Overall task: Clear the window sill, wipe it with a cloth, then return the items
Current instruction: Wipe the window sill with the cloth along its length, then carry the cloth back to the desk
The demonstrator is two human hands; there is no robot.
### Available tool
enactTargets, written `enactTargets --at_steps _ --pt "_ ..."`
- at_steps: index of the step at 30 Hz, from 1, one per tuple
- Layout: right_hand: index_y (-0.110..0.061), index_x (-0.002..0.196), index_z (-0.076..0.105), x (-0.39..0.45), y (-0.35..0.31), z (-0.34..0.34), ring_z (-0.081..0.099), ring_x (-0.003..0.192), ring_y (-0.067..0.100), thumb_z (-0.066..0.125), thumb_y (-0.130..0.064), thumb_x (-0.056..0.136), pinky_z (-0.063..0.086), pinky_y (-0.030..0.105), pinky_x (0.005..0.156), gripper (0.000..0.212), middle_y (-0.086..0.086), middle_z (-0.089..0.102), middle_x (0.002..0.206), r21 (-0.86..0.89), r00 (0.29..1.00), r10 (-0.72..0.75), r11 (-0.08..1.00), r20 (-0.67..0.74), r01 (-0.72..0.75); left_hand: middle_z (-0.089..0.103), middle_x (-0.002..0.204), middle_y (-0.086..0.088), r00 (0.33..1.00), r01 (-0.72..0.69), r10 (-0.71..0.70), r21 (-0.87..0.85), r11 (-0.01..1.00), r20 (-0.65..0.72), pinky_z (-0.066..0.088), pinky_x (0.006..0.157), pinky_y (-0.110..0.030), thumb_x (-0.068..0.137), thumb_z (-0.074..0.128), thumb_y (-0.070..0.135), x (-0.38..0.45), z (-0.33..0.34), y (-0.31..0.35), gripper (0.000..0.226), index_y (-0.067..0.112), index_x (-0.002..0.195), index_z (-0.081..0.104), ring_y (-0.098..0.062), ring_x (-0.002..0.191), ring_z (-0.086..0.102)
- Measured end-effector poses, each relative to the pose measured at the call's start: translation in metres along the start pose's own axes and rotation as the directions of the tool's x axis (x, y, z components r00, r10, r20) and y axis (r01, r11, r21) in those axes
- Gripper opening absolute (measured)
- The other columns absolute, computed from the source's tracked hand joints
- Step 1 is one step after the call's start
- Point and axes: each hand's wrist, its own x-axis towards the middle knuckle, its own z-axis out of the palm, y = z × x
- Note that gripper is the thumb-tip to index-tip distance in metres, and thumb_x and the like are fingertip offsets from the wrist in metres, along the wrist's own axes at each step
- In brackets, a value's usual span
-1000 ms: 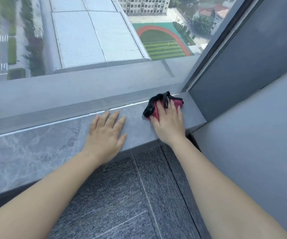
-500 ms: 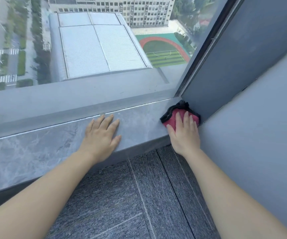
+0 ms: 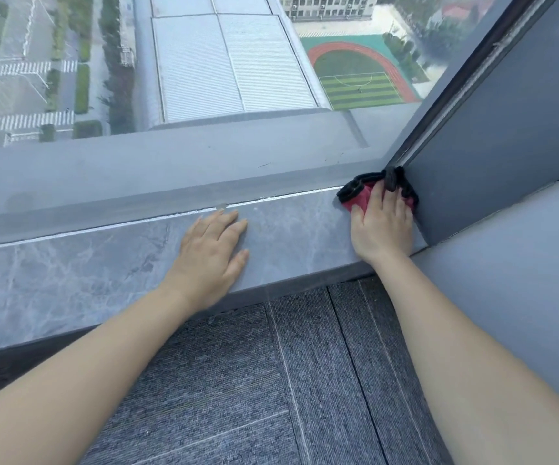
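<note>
A grey marble window sill [image 3: 70, 270] runs across the view below the glass. A red cloth with a black edge [image 3: 355, 196] lies bunched in the sill's far right corner, against the window frame and the side wall. My right hand [image 3: 382, 226] lies flat on the cloth and presses it into that corner, covering most of it. My left hand [image 3: 212, 253] rests palm down on the bare sill to the left, fingers slightly apart, holding nothing. No other items show on the sill.
A grey side wall [image 3: 506, 162] closes off the sill on the right. The window glass [image 3: 204, 78] stands right behind the sill. Grey carpet tiles [image 3: 254, 380] cover the floor below the sill's front edge.
My right hand has pushed the cloth rightward along the sill and then back into the far corner by the frame. My left hand has stayed flat on the sill.
</note>
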Motion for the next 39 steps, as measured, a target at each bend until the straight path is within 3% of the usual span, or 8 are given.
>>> enactTargets --at_steps 15,21,27,29,30,33,36,39 --pt "-0.010 0.148 0.006 -0.067 -0.092 0.025 -0.001 0.147 0.028 0.026 -0.039 0.096 -0.005 0.040 0.118 0.063 0.018 -0.001 0.158 -0.002 0.950 -0.307 0.951 0.060 0.308 0.021 0.153 -0.009 0.982 0.187 -0.187 0.044 0.981 0.013 0.009 0.114 -0.037 0.088 0.026 0.040 -0.038 -0.029 -0.036 0.059 0.012 0.139 0.027 -0.026 0.141 0.014" --pt "-0.020 0.148 0.005 -0.104 -0.115 0.038 -0.003 0.147 0.018 0.022 -0.036 0.098 -0.008 0.031 0.117 0.056 0.004 -0.001 0.159 0.008 0.761 -0.638 0.767 0.116 0.642 0.021 0.153 -0.011 0.968 0.251 -0.251 -0.017 0.968 -0.024 0.010 0.115 -0.038 0.095 0.032 0.026 -0.064 -0.044 -0.051 0.048 0.010 0.139 0.027 -0.027 0.141 0.014" --pt "-0.019 0.140 0.038 -0.149 -0.111 0.029 0.022 0.144 0.016 0.031 -0.026 0.099 0.001 0.020 0.114 0.042 0.002 0.030 0.153 0.180 0.610 -0.782 0.623 0.127 0.762 0.022 0.152 -0.009 0.957 0.287 -0.289 -0.089 0.954 -0.011 0.008 0.115 -0.037 0.095 0.032 0.024 -0.098 -0.060 -0.051 0.046 0.011 0.139 0.027 -0.025 0.141 0.013" --pt "-0.018 0.117 0.059 -0.166 -0.115 0.014 0.052 0.119 0.023 0.033 -0.025 0.098 0.031 0.032 0.102 0.033 0.008 0.062 0.123 0.375 0.675 -0.709 0.693 0.204 0.615 0.024 0.151 -0.010 0.951 0.306 -0.310 -0.154 0.940 -0.006 0.009 0.115 -0.037 0.095 0.032 0.024 -0.111 -0.071 -0.044 0.045 0.011 0.138 0.029 -0.026 0.141 0.015" --pt "-0.020 0.092 0.064 -0.175 -0.119 0.000 0.059 0.089 0.021 0.035 -0.026 0.098 0.040 0.035 0.080 0.030 0.005 0.066 0.090 0.533 0.731 -0.637 0.718 0.244 0.448 0.027 0.150 -0.011 0.945 0.319 -0.326 -0.201 0.926 -0.002 0.010 0.115 -0.037 0.095 0.032 0.026 -0.118 -0.078 -0.039 0.045 0.010 0.137 0.031 -0.026 0.140 0.018" --pt "-0.020 0.056 0.043 -0.192 -0.131 -0.043 0.039 0.038 0.006 0.041 -0.025 0.095 0.029 0.022 0.041 0.040 -0.007 0.043 0.044 0.778 0.838 -0.365 0.619 0.406 -0.108 0.037 0.144 -0.010 0.890 0.421 -0.456 -0.448 0.789 0.033 0.018 0.110 -0.032 0.095 0.031 0.029 -0.141 -0.111 -0.018 0.043 0.008 0.132 0.039 -0.024 0.136 0.027" --pt "-0.017 0.067 0.058 -0.212 -0.149 -0.104 0.055 0.045 0.013 0.039 -0.026 0.095 0.042 0.022 0.051 0.035 -0.001 0.062 0.049 0.789 0.739 -0.309 0.388 0.598 -0.476 0.043 0.138 -0.008 0.747 0.559 -0.616 -0.739 0.377 0.251 0.025 0.106 -0.033 0.094 0.030 0.036 -0.162 -0.158 0.009 0.043 0.013 0.129 0.042 -0.021 0.125 0.040" --pt "-0.015 0.076 0.061 -0.230 -0.173 -0.180 0.064 0.054 0.011 0.033 -0.028 0.096 0.050 0.022 0.060 0.037 -0.005 0.069 0.052 0.732 0.635 -0.377 0.231 0.675 -0.641 0.055 0.119 -0.010 0.682 0.527 -0.570 -0.848 -0.050 0.458 0.036 0.097 -0.038 0.092 0.026 0.045 -0.179 -0.223 0.036 0.052 0.009 0.124 0.044 -0.021 0.098 0.052"
